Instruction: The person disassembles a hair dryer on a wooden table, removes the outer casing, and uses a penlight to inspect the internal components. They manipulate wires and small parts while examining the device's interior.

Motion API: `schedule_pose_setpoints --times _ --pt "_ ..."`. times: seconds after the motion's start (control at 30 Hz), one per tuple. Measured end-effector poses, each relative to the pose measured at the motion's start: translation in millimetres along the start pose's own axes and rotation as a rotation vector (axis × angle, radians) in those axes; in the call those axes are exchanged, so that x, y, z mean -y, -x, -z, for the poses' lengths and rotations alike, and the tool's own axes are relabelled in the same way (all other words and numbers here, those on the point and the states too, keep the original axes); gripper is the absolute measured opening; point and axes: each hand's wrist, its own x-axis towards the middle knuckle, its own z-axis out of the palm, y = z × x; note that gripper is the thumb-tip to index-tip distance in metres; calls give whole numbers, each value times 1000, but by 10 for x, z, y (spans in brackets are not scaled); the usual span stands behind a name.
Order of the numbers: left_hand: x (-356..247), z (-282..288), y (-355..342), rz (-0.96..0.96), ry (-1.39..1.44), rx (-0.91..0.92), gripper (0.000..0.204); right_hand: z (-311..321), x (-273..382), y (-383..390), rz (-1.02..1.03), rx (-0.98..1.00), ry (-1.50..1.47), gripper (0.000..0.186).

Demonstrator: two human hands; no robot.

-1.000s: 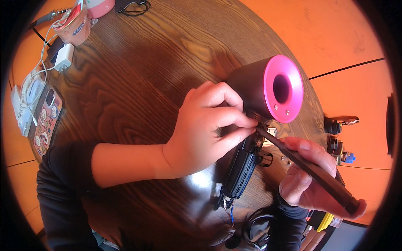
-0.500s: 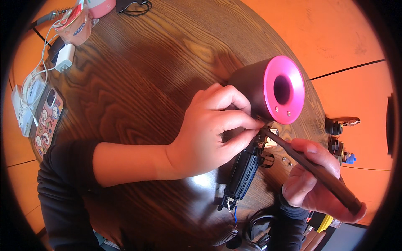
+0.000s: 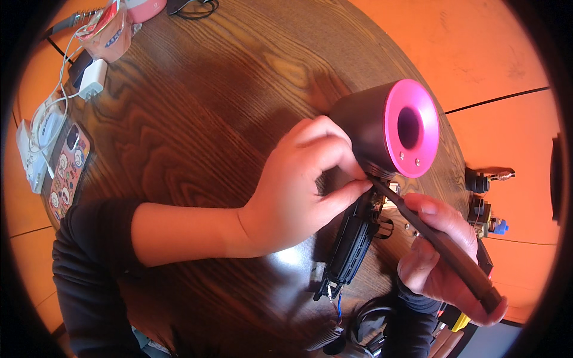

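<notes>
A hair dryer point(image 3: 370, 128) with a dark head and a bright pink ring lies on the wooden table, its handle casing off. Black inner handle parts point(image 3: 349, 250) run down from the head, with loose wires point(image 3: 335, 298) at the lower end. My left hand point(image 3: 304, 179) is closed in a pinch at the neck where head and handle meet; its fingertips partly hide that spot. In my right hand point(image 3: 439, 256) is a slim dark screwdriver point(image 3: 444, 241), slanting up and left. Its tip meets the neck beside my left fingertips.
At the left lie a phone in a patterned case point(image 3: 70, 164), white cables and a white charger point(image 3: 93, 79). A plastic cup point(image 3: 107, 39) stands at the back left. Small metal parts point(image 3: 410, 230) sit near my right hand. A black cord point(image 3: 364, 319) coils at the front.
The hair dryer's head has shifted slightly right. My right hand and the rear of the screwdriver have moved a little left and nearer, while my left fingers stay at the neck.
</notes>
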Motion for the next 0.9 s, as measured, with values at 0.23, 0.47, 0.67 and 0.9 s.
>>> schedule_pose_setpoints --times 0.23,0.47,0.67,0.9 --pt "-289 -183 316 581 769 7 64 -30 -77 0 42 -23 5 54" --pt "-204 -249 302 582 963 329 61 -189 -183 -48 122 -301 54 50" --pt "-262 -241 292 464 843 273 65 -5 -109 -28 283 -460 132 44" --pt "-290 -107 227 497 432 182 73 156 87 268 107 -547 264 24"
